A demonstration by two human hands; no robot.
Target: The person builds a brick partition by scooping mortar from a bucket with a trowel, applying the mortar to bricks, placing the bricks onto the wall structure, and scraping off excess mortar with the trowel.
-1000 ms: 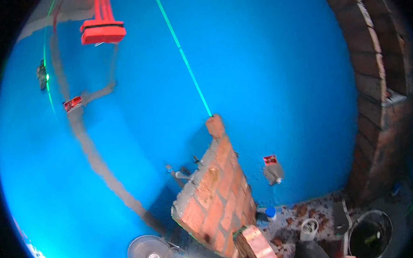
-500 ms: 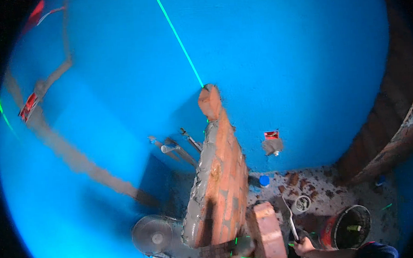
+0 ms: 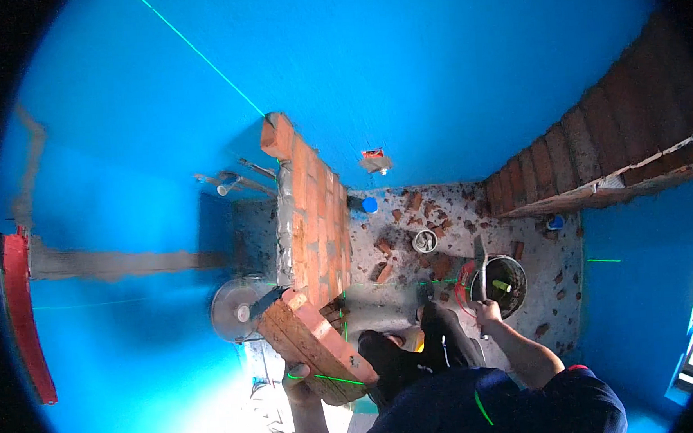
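Observation:
At bottom centre my left hand (image 3: 296,380) grips a large orange brick (image 3: 314,347), held slanted at the near end of the partial brick wall (image 3: 315,218), whose side edge carries grey mortar (image 3: 285,243). Whether the brick touches the wall I cannot tell. My right hand (image 3: 489,315) is closed on the handle of a long metal trowel (image 3: 480,260), held upright in the view beside a dark bucket (image 3: 509,282) with a light green object in it.
Blue walls (image 3: 433,71) carry green laser lines. A red object (image 3: 18,312) is at far left, a fan (image 3: 234,309) left of the brick wall. The littered floor (image 3: 465,242) holds a small white pot (image 3: 425,241). A taller brick structure (image 3: 578,157) stands at right.
The view has tipped down, bringing my legs and both hands into sight. My left hand's brick has swung left and slants over the wall's near end. The trowel now points up beside the bucket.

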